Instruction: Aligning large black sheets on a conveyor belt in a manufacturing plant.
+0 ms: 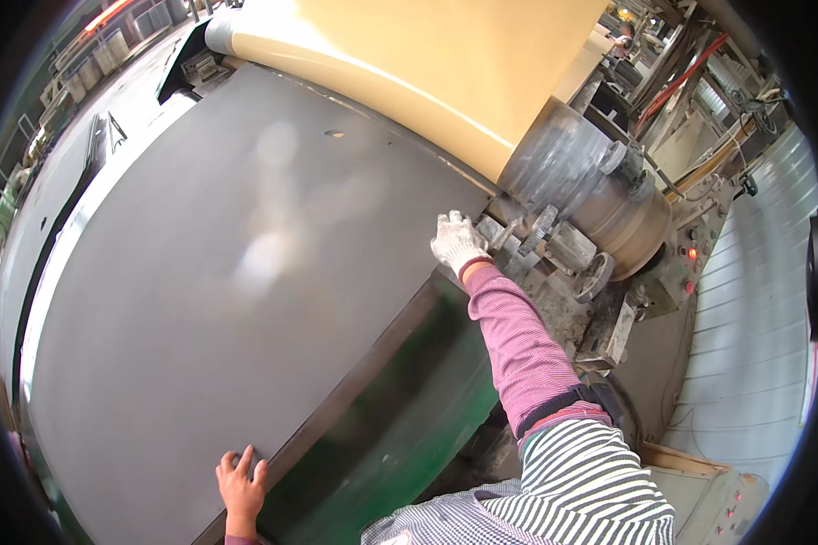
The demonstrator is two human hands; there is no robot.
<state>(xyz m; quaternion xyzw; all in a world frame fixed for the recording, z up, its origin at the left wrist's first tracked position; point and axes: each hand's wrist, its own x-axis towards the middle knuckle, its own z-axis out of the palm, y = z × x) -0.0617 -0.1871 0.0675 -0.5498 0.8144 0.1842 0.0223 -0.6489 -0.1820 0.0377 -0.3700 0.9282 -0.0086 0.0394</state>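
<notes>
Head view: bare left hand (242,486), fingers spread, on near edge of broad, flat dark-grey surface (173,309). Surface smooth, dull; pale blurred glare around middle, small tan mark (335,134) close to far edge. White-gloved right hand (458,240), fingers bent, at surface's right corner; cannot tell whether pinching. Dusty metal gear (540,229) just beside. Beyond far edge, glossy yellow-tan sheet (409,64), curved.

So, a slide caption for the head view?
Bare left hand, gloved right hand at the edge of a grey panel.
</notes>
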